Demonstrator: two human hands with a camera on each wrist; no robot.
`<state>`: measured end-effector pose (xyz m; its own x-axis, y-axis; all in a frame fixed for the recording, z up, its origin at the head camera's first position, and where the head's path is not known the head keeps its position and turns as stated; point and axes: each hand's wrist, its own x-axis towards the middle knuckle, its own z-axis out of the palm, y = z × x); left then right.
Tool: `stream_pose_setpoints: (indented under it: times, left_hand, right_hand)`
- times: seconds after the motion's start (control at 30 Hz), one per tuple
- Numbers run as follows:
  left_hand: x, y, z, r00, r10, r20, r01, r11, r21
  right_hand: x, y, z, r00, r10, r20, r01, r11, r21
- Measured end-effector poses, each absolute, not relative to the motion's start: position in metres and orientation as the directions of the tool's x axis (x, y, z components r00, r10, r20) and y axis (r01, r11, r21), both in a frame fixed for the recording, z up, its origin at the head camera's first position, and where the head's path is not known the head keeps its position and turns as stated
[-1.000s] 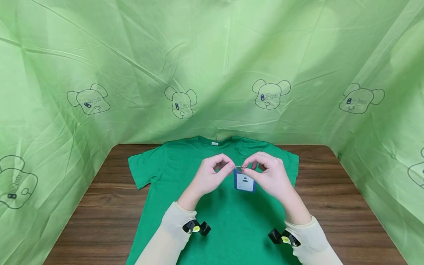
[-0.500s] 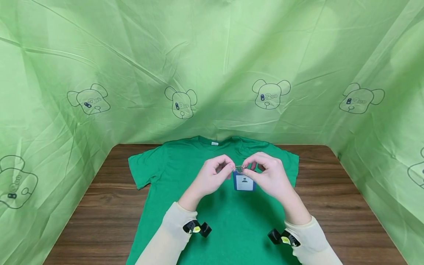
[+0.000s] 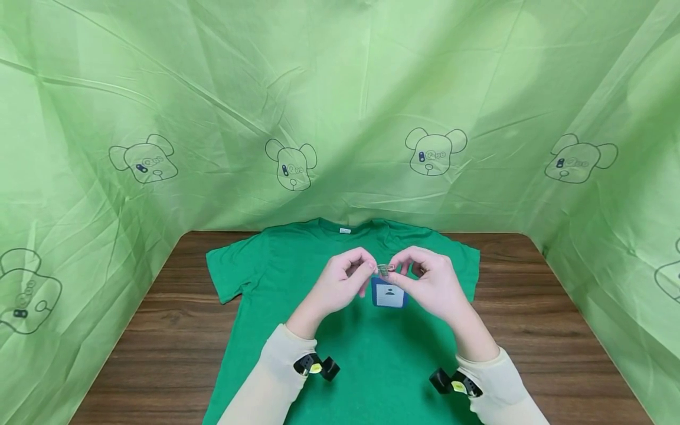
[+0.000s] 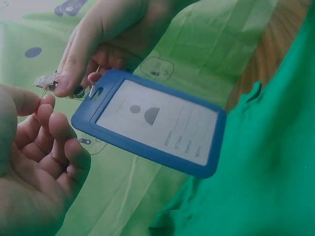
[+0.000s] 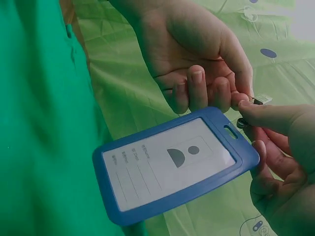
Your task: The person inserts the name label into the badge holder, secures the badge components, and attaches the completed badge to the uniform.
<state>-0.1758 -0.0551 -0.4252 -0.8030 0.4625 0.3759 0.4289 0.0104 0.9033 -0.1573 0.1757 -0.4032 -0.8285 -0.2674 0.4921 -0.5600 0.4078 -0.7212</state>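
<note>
A blue badge holder with a white card inside hangs tilted below a small metal badge clip, over the shirt. The right hand pinches the clip between thumb and forefinger. Thumb and fingertip of the left hand pinch the thin wire at the clip's other side, seen in the left wrist view next to the clip's clear strap. The holder's slot faces the right hand in the right wrist view. Whether the wire is fastened is too small to tell. Beneath both hands lies a green T-shirt.
The shirt is spread flat on a brown wooden table, collar at the far edge. A light green curtain with bear drawings encloses the back and sides. Each sleeve carries a black wrist camera, the left one and the right one.
The badge holder has swung slightly left and tilted, dropping a little below the clip. The clip has turned between the fingers, showing more of its face. Both hands stay almost in place.
</note>
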Motion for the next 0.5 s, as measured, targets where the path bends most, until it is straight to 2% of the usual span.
stream_pose_setpoints:
  times: [0.23, 0.5]
  left_hand:
    - [-0.1741, -0.0561, -0.4218, -0.808, 0.427, 0.406, 0.436, -0.031, 0.899]
    - [-0.1735, -0.0555, -0.4215, -0.792, 0.419, 0.444, 0.479, -0.023, 0.877]
  right_hand:
    - [-0.1547, 0.1736, -0.3992, -0.883, -0.246, 0.399, -0.468, 0.406, -0.785]
    - [-0.1542, 0.1714, -0.3963, -0.914, -0.229, 0.334, -0.403, 0.414, -0.816]
